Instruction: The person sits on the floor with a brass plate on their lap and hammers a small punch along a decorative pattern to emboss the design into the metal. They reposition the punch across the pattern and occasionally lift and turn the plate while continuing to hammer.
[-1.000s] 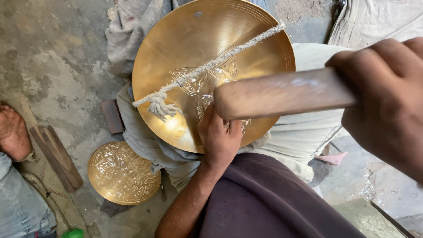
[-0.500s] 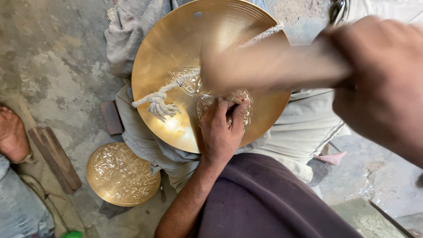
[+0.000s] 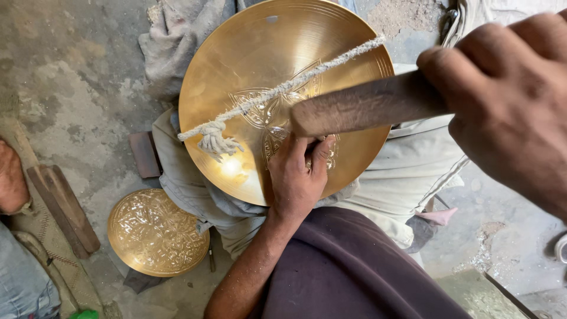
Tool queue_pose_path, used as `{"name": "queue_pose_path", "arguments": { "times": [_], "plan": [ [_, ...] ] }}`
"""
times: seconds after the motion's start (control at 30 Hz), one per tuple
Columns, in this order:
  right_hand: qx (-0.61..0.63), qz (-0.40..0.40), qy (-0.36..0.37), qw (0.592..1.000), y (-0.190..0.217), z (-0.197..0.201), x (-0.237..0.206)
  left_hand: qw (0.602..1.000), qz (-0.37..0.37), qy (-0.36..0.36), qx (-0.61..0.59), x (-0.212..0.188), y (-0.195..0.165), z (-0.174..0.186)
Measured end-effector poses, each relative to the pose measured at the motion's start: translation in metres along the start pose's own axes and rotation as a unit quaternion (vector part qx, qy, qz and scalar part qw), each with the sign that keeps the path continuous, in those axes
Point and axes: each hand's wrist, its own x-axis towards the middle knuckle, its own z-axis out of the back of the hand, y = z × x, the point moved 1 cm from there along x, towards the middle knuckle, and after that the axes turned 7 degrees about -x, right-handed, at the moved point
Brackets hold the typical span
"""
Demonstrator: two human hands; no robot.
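Both fists clenched: mallet (image 3: 366,106), chisel (image 3: 308,160).

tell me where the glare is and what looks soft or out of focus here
Head view: glare sits on the lower left of the big brass plate near the rope knot; the right hand, close to the camera, looks soft; the left hand and the small engraved plate are sharp.

Glossy engraved brass plate (image 3: 248,77), rough fibrous rope (image 3: 277,94), matt worn wooden handle (image 3: 366,106), dusty concrete floor (image 3: 77,88).
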Motion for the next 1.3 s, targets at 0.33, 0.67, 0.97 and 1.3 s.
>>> {"name": "queue_pose_path", "arguments": {
  "times": [0.33,0.67,0.97,1.3],
  "plan": [
    [0.187,-0.042,-0.023,0.981,0.006,0.01,0.027,0.998,-0.021,-0.007,-0.055,0.005,-0.011,0.004],
    [-0.006,-0.012,0.02,1.0,-0.005,0.005,0.017,0.999,0.001,0.008,-0.039,0.006,-0.012,0.004],
    [-0.037,-0.03,0.0,0.999,0.003,0.015,0.018,1.0,0.011,0.011,-0.005,0.008,-0.014,0.004],
    [-0.081,-0.017,-0.024,0.996,0.001,0.001,-0.001,0.999,0.027,0.016,-0.024,0.008,-0.018,0.006]
  ]
}}
